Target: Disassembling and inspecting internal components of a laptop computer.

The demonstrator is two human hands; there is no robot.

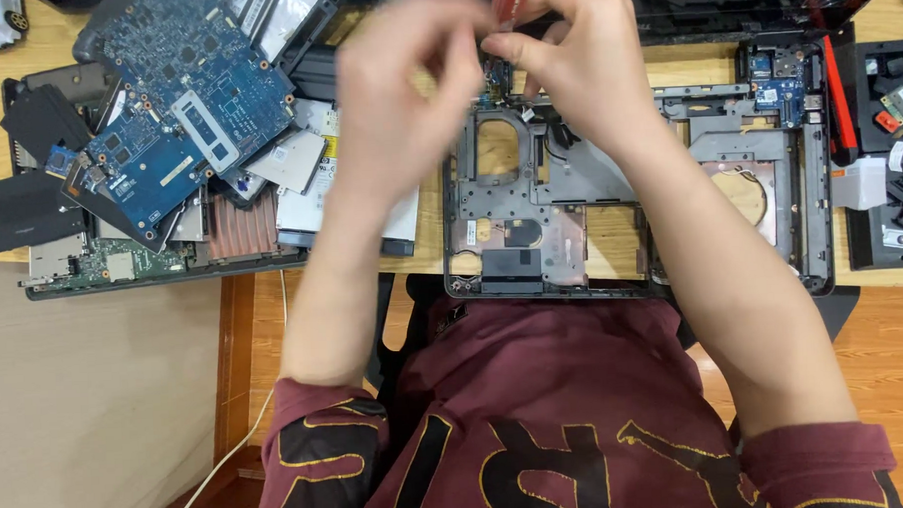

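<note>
My left hand [406,85] and my right hand [575,59] meet above the far edge of a stripped grey laptop base frame [609,178] on the wooden desk. A red-handled tool [511,0] stands in my right hand, its handle showing above the fingers. The fingers of my left hand are pinched together close to a small blue circuit board [495,77] seated in the frame; motion blur hides whether they grip anything. Both forearms reach out from dark red sleeves.
A pile of laptop parts lies at the left: a blue motherboard [181,103], a silver drive [298,159], black covers [25,209]. A black tray of small parts [892,118] stands at the right. Another small blue board [781,92] sits in the frame's far right corner.
</note>
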